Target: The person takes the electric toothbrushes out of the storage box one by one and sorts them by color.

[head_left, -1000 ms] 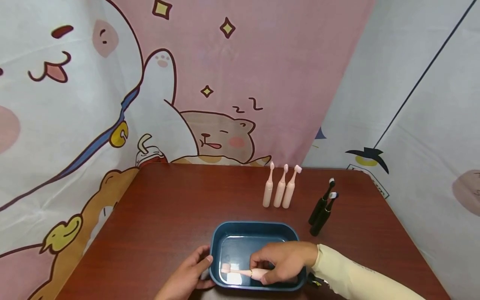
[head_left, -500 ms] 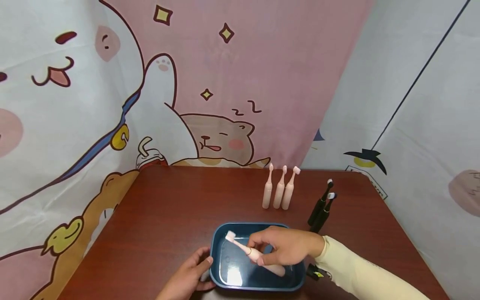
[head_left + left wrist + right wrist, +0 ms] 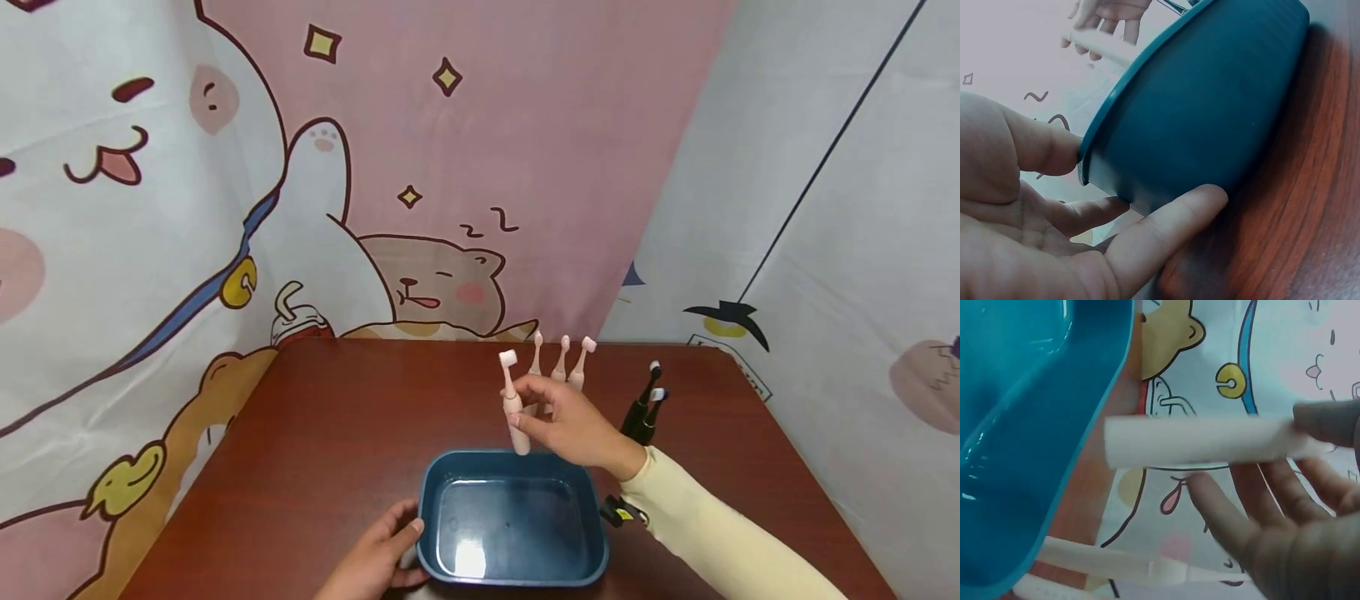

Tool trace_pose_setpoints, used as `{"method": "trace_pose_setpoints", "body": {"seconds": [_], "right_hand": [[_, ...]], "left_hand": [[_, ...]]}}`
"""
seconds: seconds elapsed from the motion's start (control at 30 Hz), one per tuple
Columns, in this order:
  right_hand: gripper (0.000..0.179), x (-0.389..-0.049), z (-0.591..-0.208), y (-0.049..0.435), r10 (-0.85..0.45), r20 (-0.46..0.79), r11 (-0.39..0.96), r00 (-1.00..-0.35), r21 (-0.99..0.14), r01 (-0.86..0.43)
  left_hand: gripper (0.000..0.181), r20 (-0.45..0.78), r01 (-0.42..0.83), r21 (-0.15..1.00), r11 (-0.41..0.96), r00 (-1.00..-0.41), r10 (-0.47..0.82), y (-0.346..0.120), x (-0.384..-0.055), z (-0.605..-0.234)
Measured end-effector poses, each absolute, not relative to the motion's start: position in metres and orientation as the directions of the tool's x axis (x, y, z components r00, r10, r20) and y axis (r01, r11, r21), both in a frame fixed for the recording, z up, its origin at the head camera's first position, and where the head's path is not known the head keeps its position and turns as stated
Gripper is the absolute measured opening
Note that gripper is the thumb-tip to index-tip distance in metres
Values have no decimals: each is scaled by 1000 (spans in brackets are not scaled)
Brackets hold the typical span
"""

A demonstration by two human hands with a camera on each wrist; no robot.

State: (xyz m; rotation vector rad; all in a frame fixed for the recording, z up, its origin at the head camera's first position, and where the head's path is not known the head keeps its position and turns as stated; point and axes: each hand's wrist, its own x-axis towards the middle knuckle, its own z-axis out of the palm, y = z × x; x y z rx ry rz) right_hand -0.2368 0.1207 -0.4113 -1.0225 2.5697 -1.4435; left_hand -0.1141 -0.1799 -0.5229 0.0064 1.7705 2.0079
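Note:
My right hand (image 3: 570, 421) pinches a pale pink electric toothbrush (image 3: 518, 425) by its handle, between thumb and fingers. The toothbrush is upright with its head up, above the far rim of a blue plastic basin (image 3: 427, 483). In the right wrist view the handle (image 3: 1179, 442) lies across the picture, its end near the basin's edge. My left hand (image 3: 382, 546) holds the basin's left side. In the left wrist view the thumb is at the rim and a finger (image 3: 1185, 215) presses low on the outer wall.
Several more pink electric toothbrushes (image 3: 577, 371) stand behind the right hand, partly hidden. Two black electric toothbrushes (image 3: 641, 417) stand to their right. A small black object with a yellow mark (image 3: 618, 512) shows by the right wrist. A cartoon-printed cloth (image 3: 480, 167) hangs behind the brown table (image 3: 337, 433).
My right hand has lifted the pink toothbrush out of the basin and carried it up and away, turning it from lying flat to upright. The left hand stays at the basin.

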Motion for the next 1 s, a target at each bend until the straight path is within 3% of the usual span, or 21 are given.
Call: {"method": "trace_pose_setpoints", "body": {"seconds": [0.2, 0.5, 1.0], "right_hand": [[21, -254, -427, 117, -424, 321, 424, -847, -756, -499], [20, -269, -441, 108, -414, 333, 435, -847, -745, -505], [26, -285, -450, 95, -337, 329, 573, -882, -672, -469]], "left_hand": [[63, -303, -343, 937, -66, -891, 338, -181, -113, -525], [64, -308, -345, 937, -62, -894, 325, -180, -114, -524], [57, -317, -358, 931, -67, -887, 334, -183, -118, -524]]}}
